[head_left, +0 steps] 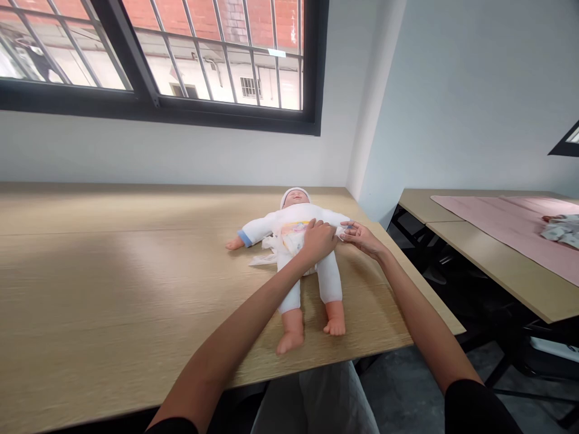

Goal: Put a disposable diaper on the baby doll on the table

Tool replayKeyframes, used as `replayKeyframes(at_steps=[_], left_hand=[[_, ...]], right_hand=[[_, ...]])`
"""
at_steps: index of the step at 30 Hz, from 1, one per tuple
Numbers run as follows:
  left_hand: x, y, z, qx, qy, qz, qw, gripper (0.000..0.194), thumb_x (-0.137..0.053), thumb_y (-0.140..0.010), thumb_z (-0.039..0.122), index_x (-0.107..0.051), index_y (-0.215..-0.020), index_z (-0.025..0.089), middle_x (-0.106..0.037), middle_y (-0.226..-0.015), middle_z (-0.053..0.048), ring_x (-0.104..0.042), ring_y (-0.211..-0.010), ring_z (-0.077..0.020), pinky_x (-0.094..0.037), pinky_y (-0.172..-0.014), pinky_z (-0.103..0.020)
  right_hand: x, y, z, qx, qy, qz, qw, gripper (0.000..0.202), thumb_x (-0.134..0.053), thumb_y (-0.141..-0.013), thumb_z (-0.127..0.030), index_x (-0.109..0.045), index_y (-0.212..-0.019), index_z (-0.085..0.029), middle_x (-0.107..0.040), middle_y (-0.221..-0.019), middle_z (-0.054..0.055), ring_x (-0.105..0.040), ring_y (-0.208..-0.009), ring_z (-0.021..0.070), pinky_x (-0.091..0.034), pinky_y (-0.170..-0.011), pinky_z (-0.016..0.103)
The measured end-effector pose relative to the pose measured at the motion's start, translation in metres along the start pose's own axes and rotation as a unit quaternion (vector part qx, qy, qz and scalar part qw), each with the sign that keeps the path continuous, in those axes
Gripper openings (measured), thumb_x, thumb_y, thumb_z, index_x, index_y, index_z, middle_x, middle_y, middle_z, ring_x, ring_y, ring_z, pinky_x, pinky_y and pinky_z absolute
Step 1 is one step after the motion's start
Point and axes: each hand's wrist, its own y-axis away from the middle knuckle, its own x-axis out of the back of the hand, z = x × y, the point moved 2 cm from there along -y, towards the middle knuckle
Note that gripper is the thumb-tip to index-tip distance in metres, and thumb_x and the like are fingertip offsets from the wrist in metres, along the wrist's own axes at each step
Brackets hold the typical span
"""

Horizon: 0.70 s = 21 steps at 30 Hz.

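A baby doll [332, 278] in white clothes with blue cuffs and a white cap lies on its back, its feet toward me. A white diaper [292, 242] with a coloured print at its waist is around its hips. My left hand [319, 239] lies across the front of the diaper, fingers curled against it and partly hidden. At the side of the doll, my right hand [360, 237] pinches the diaper's white side flap between thumb and fingers. The other side flap [263, 260] hangs loose and spread on the table.
The doll rests on a wooden table [113, 301] near its right end. Past a gap stands another table [493, 265] with a pink mat [497, 223] and a bundle of cloth [563, 229]. A barred window [226, 60] is in the wall ahead.
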Motion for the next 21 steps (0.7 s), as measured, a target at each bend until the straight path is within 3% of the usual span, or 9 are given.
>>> replayKeyframes(at_steps=[7, 21], left_hand=[[-0.001, -0.0004, -0.0013, -0.006, -0.005, -0.006, 1.0, 0.024, -0.045, -0.087, 0.02, -0.065, -0.072, 0.017, -0.071, -0.084, -0.009, -0.059, -0.088, -0.0237, -0.035, -0.092, -0.039], [0.0036, -0.0004, -0.0002, -0.001, 0.0, -0.028, 1.0, 0.026, -0.044, -0.09, 0.025, -0.066, -0.078, 0.018, -0.072, -0.092, -0.009, -0.059, -0.093, -0.0244, -0.034, -0.095, -0.04]], right_hand=[[-0.0008, 0.0021, -0.0032, 0.005, -0.003, 0.005, 1.0, 0.055, -0.08, -0.065, -0.029, -0.055, -0.112, -0.02, -0.069, -0.081, 0.0, -0.067, -0.089, 0.0164, -0.047, -0.093, 0.033], [0.0077, -0.0057, 0.0026, 0.032, 0.026, 0.051, 0.998, 0.043, -0.078, -0.059, -0.031, -0.054, -0.093, -0.022, -0.063, -0.069, -0.005, -0.063, -0.075, 0.0144, -0.047, -0.08, 0.03]])
